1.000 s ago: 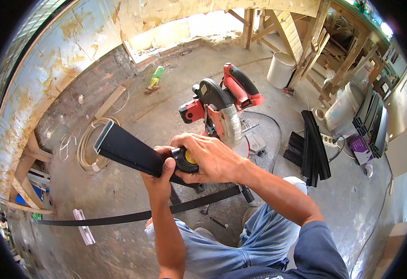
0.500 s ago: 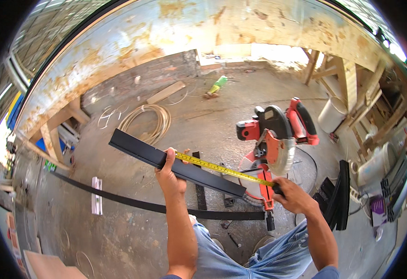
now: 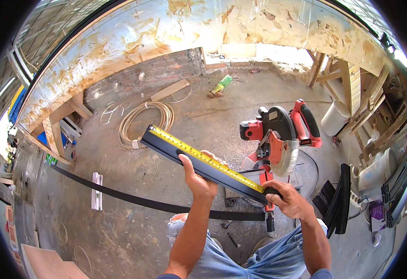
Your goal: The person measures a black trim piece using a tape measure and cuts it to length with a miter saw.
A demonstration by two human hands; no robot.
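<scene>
A black profile strip [image 3: 168, 151] lies tilted across my left hand [image 3: 200, 177], which is closed around its middle from below, the thumb on the near side. Along the strip's top runs the yellow blade of a tape measure [image 3: 203, 157], its tip at the strip's far-left end. My right hand [image 3: 288, 199] grips the dark tape case [image 3: 272, 191] at the strip's right end; the fingers hide most of the case. Just beyond my right hand stands a red and black miter saw [image 3: 278, 135] on the floor.
A long black strip [image 3: 134, 198] crosses the floor in front of my legs. Coiled hose [image 3: 144, 122], a wooden board [image 3: 170, 89] and a green bottle [image 3: 223, 83] lie farther off. Black offcuts [image 3: 339, 200] are at right. A large wooden table [image 3: 240, 28] spans the far side.
The profile strip has shifted right, toward my right hand. The tape blade, earlier stretched partly past the strip's right end, now lies along its length. Both hands still hold their things.
</scene>
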